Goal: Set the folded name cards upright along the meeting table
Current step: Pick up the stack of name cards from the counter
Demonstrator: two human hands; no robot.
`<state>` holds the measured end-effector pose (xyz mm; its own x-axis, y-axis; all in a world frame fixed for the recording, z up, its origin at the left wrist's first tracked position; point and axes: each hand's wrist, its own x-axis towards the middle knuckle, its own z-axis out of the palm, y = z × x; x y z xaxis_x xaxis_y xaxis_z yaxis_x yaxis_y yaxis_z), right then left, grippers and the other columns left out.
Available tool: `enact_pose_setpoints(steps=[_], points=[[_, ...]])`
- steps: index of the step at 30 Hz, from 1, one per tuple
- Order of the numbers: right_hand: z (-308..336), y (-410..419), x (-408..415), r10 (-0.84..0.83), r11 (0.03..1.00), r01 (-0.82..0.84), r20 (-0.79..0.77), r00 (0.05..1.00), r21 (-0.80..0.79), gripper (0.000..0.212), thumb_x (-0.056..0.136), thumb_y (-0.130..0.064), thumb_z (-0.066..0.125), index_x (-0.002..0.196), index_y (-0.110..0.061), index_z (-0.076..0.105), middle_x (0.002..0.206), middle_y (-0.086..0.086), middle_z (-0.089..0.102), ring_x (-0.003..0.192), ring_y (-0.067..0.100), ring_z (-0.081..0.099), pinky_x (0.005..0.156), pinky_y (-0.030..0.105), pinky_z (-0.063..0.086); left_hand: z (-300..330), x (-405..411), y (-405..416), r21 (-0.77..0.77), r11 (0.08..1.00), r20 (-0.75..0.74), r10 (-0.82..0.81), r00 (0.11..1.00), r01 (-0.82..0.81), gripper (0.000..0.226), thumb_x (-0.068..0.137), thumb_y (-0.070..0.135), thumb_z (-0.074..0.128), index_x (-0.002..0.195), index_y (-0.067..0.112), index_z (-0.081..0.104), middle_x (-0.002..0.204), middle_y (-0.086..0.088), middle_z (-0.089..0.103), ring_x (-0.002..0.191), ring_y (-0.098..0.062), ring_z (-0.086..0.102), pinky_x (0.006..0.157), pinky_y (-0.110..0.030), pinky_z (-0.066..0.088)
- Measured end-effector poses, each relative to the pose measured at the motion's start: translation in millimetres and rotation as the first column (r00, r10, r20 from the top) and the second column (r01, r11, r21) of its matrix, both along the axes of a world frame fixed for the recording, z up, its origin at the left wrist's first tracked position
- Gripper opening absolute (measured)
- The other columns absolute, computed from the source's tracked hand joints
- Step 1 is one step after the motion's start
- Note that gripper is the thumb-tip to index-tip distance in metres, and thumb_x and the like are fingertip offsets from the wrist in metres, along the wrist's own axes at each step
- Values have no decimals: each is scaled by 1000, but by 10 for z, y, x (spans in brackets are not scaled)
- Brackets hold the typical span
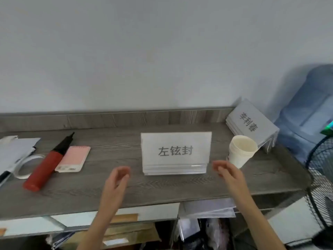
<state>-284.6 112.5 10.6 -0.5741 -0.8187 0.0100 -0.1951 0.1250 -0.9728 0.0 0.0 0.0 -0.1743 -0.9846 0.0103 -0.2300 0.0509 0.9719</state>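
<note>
Grip, both hands: empty, fingers loosely curled and parted, touching nothing. Left hand (119,175) hovers just left of the card stack; right hand (225,168) hovers just right of it, near the cup.

Item 1: nested stack of clear acrylic tent-shaped name cards with white paper inserts (175,153), standing upright at the middle of the grey wood-grain tabletop (111,141). Front insert reads 左铉封 in black characters.

Item 2: second stack of similar acrylic name cards (252,123), tipped on its side at the back right corner against the wall. Its face reads 李利春, running sideways.

Item 3: stack of white paper cups (241,152), tilted, just right of the central cards.

Item 4: red cylindrical hand pump with black nozzle (46,165), lying left. Beside it, a pink flat rectangular pack (73,158); print too small to read.

Item 5: clear tape roll (27,166), far left.

Handling note, judged: the stack is not yet taken up. Close both palms on the short ends together, low near the base, so the nested holders lift as one and do not slide apart. Mind the right hand's clearance: the cups are close and would topple easily.
</note>
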Motion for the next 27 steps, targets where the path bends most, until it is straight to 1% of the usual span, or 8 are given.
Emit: enact_pose_setpoints(steps=[2, 7, 9, 14, 18, 21, 24, 27], points=[[21, -120, -34, -30, 1000, 29, -41, 999, -6, 20, 91, -12, 48, 108, -16, 57, 107, -1, 61, 103, 15, 55, 83, 18, 44, 46, -115, -117, 0, 1000, 32, -20, 999, 20, 19, 90, 11, 48, 107, 19, 50, 102, 0, 56, 98, -18, 53, 87, -30, 42], [-3, -384, -26, 115, 983, -127, 96, 989, 135, 69, 81, -53, 52, 139, -24, 28, 126, -7, 50, 123, 16, 46, 110, 43, 33, 93, -419, -347, 185, 942, 172, -310, 935, 279, 70, 90, 35, 47, 144, 15, 8, 118, 2, 54, 108, -13, 51, 91, -28, 35], [-33, -441, -19, 185, 973, -200, 128, 974, 115, 75, 74, -61, 56, 136, -24, 34, 130, -7, 53, 121, 13, 50, 108, 42, 35, 60, -444, -385, 133, 947, 180, -312, 933, 291, 69, 88, 35, 50, 144, 17, 13, 116, 4, 58, 107, -13, 58, 96, -34, 43], [91, -586, -2, 147, 988, -134, 212, 966, -77, 38, 92, -26, 46, 123, -43, 34, 107, -27, 56, 97, -7, 59, 94, 28, 46, 171, -525, -442, 53, 965, -96, -252, 963, 257, 65, 89, 23, 48, 142, 34, 14, 107, 12, 62, 94, -7, 64, 89, -30, 50], [193, -606, 2, 164, 985, -146, 228, 960, -95, 39, 86, -41, 46, 121, -52, 33, 131, -17, 50, 119, 7, 50, 108, 42, 38, 332, -568, -523, 65, 959, -63, -272, 960, 276, 46, 82, 62, 37, 127, 60, 28, 138, 4, 48, 118, -17, 52, 101, -42, 43], [206, -574, 1, 121, 992, -111, 222, 967, -57, 51, 79, -58, 46, 128, -48, 35, 142, -8, 43, 128, 13, 44, 110, 46, 34, 315, -614, -515, 22, 978, 4, -210, 978, 209, 46, 87, 59, 32, 130, 44, 37, 135, -4, 51, 116, -21, 54, 100, -48, 44], [225, -470, 10, 51, 999, -52, 132, 990, 0, 42, 90, -51, 36, 131, -40, 37, 131, -13, 49, 119, 8, 47, 105, 31, 36, 352, -657, -441, -79, 976, 131, -192, 973, 203, 41, 93, 45, 33, 130, 28, 38, 117, 5, 58, 108, -20, 56, 97, -47, 45], [308, -212, 114, -63, 998, 63, -8, 998, 26, 30, 95, -42, 29, 115, -31, 49, 102, -14, 56, 94, 4, 52, 77, 6, 38, 442, -688, -317, -166, 932, 315, -259, 913, 321, 29, 95, 35, 28, 119, 21, 39, 81, 10, 57, 70, -5, 57, 63, -28, 46]])
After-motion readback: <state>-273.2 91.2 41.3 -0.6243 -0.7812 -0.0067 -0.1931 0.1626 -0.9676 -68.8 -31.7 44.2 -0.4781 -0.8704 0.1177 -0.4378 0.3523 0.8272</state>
